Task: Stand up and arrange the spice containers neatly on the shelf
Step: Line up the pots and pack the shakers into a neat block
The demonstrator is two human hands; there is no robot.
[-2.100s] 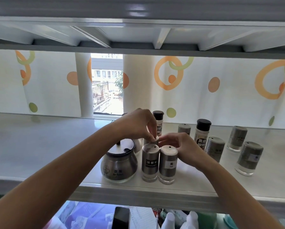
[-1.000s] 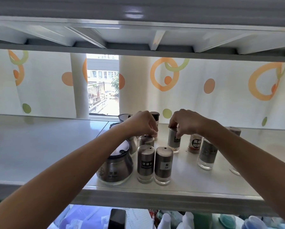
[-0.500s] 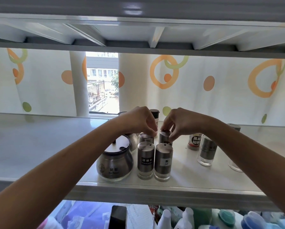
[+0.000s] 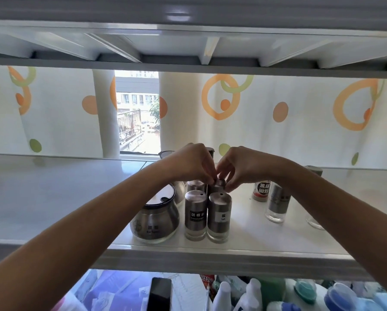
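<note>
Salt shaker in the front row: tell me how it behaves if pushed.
The salt shaker is tall and narrow, so a push near its top probably tips it. Its smooth metal sleeve may be slippery. The clear base looks like breakable glass, near the shelf edge.

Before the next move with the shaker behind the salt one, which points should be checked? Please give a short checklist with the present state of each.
1. Grip on the rear shaker: right hand and left hand both pinch its cap: ok.
2. Rear shaker standing flat on the shelf: cannot tell, the salt shaker hides its base.
3. Front row: pot, pepper shaker and salt shaker upright, side by side: ok.
4. All containers grouped: not ok, the black pepper bottle and a loose shaker stand apart on the right.
5. Free shelf beside the salt shaker for them: ok.
</note>
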